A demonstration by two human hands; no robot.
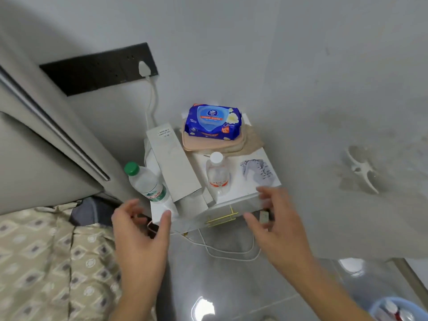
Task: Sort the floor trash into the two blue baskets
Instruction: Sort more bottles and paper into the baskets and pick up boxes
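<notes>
My left hand [141, 230] and my right hand [278, 218] are both raised in front of a white bedside table [231, 202], fingers apart and holding nothing. On the table stand a green-capped water bottle [146, 181] near my left hand and a white-capped bottle with an orange label [217, 173] just above my right hand. A long white box [173, 161] lies between the two bottles. One blue basket [379, 306] shows at the bottom right corner with red and white items inside. The second basket is out of view.
A blue wet-wipe pack [214, 121] rests on beige cloth at the back of the table. A white cable [222, 249] trails over the glossy grey floor. A bed with a patterned cover [51, 262] fills the lower left. A black socket panel [97, 68] is on the wall.
</notes>
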